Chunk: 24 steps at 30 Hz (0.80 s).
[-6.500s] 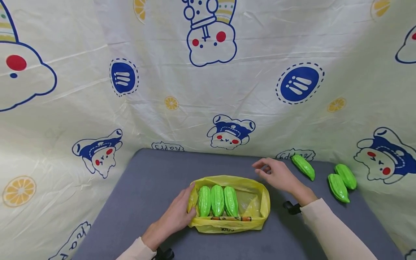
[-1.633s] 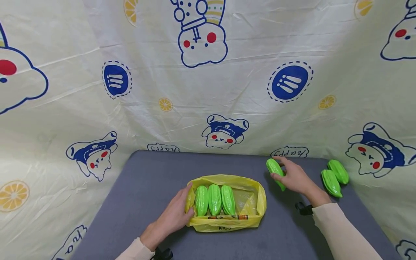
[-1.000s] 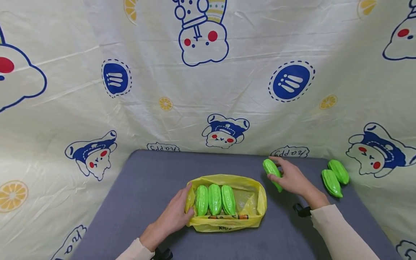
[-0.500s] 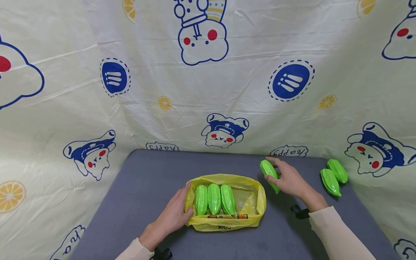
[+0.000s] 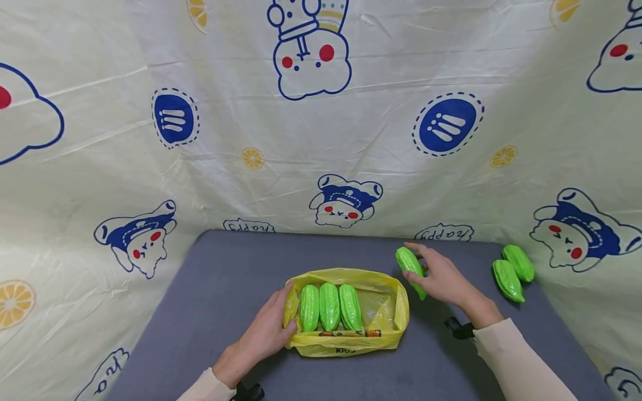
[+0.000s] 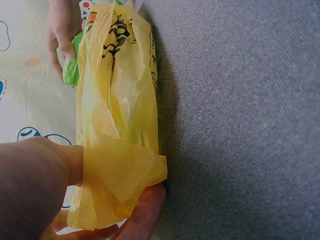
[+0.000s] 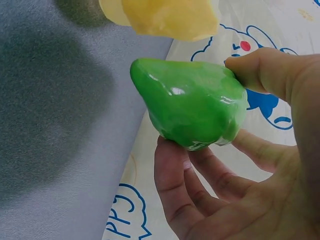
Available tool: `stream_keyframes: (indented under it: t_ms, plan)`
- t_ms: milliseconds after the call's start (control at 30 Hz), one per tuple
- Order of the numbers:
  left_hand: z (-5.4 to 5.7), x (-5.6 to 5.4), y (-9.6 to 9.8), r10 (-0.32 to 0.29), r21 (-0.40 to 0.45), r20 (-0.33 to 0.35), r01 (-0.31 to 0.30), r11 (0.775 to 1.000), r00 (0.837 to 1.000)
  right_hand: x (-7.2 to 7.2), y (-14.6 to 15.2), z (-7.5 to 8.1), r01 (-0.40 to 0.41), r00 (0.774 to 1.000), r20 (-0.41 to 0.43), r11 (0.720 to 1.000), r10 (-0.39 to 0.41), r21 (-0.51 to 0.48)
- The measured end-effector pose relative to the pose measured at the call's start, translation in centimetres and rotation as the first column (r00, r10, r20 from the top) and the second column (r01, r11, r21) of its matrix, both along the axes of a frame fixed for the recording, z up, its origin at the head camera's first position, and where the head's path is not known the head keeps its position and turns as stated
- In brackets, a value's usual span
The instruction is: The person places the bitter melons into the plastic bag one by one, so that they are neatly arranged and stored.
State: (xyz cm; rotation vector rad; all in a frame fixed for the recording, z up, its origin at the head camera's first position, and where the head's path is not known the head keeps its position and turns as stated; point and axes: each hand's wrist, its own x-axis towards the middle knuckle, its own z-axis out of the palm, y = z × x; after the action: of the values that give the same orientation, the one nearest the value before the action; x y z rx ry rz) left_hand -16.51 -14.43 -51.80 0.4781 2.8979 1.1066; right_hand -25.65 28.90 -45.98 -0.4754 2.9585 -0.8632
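Observation:
My right hand holds a glossy green ribbed bitter melon between thumb and fingers, above the table just right of a yellow plastic bag. In the right wrist view the melon points its tapered end away from the palm. My left hand grips the bag's left end, thumb on one side and fingers on the other, as the left wrist view of the bag shows. Inside the bag's open mouth, three more bitter melons lie side by side toward the left; the right part shows bare plastic.
Two further bitter melons lie against each other at the table's right back edge. The grey table meets a hanging printed sheet along its back and sides.
My right hand has taken a bitter melon from the back right and carried it left, close to the bag. The left hand keeps its grip; the head view shifted slightly.

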Motion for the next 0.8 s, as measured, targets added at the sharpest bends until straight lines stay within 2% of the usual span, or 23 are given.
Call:
stream_keyframes:
  t_ms: [400, 800]
  plan:
    - [0.1, 0.0, 0.1, 0.0, 0.009, -0.004, 0.0, 1.0, 1.0, 0.7, -0.6, 1.2, -0.024, 1.0, -0.014, 1.0, 0.024, -0.003]
    - [0.1, 0.1, 0.1, 0.002, 0.0, -0.006, -0.002, 1.0, 1.0, 0.6, -1.6, 2.0, -0.058, 0.998, -0.015, 0.998, 0.058, -0.02]
